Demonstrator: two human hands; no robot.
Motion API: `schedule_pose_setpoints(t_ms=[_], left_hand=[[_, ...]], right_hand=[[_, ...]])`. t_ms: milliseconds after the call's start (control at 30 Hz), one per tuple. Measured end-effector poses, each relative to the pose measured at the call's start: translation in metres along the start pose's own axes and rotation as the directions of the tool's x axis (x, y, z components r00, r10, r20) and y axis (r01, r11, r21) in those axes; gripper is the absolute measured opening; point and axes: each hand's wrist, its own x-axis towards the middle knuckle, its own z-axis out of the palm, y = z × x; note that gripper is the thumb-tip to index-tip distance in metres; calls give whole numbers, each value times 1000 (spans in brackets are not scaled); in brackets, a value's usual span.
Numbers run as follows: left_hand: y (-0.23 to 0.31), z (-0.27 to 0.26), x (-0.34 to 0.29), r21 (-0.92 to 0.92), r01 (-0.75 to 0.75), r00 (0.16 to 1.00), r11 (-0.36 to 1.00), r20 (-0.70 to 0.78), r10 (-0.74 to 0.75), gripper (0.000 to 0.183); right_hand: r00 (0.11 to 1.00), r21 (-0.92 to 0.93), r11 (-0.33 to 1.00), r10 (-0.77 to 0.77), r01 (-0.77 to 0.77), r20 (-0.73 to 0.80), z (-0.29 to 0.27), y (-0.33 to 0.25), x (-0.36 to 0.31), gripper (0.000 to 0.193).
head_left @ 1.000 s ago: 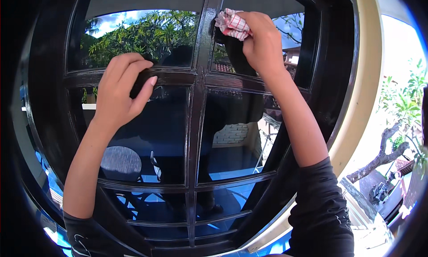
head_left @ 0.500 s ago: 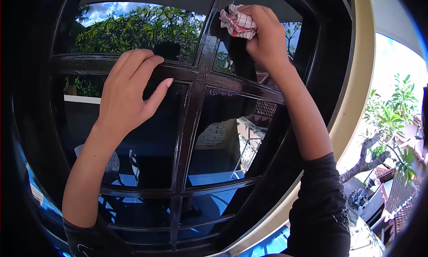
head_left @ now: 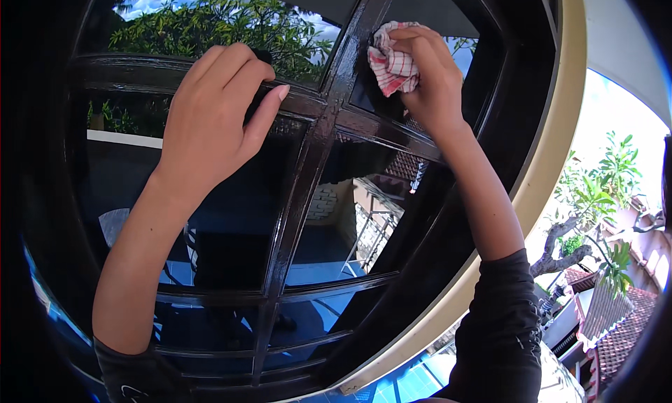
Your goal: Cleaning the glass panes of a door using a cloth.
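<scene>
A dark wooden frame (head_left: 311, 143) with glossy bars divides several glass panes in front of me. Bunched in my right hand (head_left: 434, 78) is a white cloth with red checks (head_left: 396, 60), held against the upper right pane beside the upright bar. My left hand (head_left: 213, 112) rests with curled fingers over the crossbar (head_left: 133, 74) left of the centre joint. Its thumb stands apart from the fingers, and no object shows in it. The upper left pane (head_left: 231, 32) reflects trees and sky.
A cream wall edge (head_left: 553, 137) curves along the right side of the frame. Beyond it stand a leafy tree (head_left: 595, 186) and tiled roofs (head_left: 633, 326). Blue floor tiles (head_left: 413, 385) show at the bottom. The lower panes reflect a railing and a brick wall.
My right hand and the cloth have moved lower in the picture and slightly right. The view has shifted, and my left hand appears a little higher and further right on the crossbar.
</scene>
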Motion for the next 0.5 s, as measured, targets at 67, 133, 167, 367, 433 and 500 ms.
schedule_pose_setpoints(t_ms=[67, 133, 167, 367, 433, 500], left_hand=[[-2, 2, -1, -9, 18, 1000, 1000, -17, -18, 13], [-4, 2, -1, -12, 24, 999, 1000, -31, -25, 13], [-5, 1, 1, -3, 17, 999, 1000, -37, -17, 14], [-3, 12, 2, 8, -5, 998, 1000, -59, 6, 14], [-4, 9, -1, 29, 8, 998, 1000, -61, -6, 13], [-4, 10, -1, 45, 19, 998, 999, -66, -16, 13]], right_hand=[[998, -2, 999, -54, 54, 35, -1, -16, -33, 42], [991, -8, 994, -110, 111, 69, -5, -14, -38, 42], [992, -1, 994, -106, 106, 70, -7, -5, -28, 41], [997, -9, 999, 40, -39, 63, -9, 5, 1, 32], [995, 37, 999, -39, 35, 97, -7, -14, -13, 33], [978, 107, 991, -104, 85, 180, -5, -38, -36, 34]])
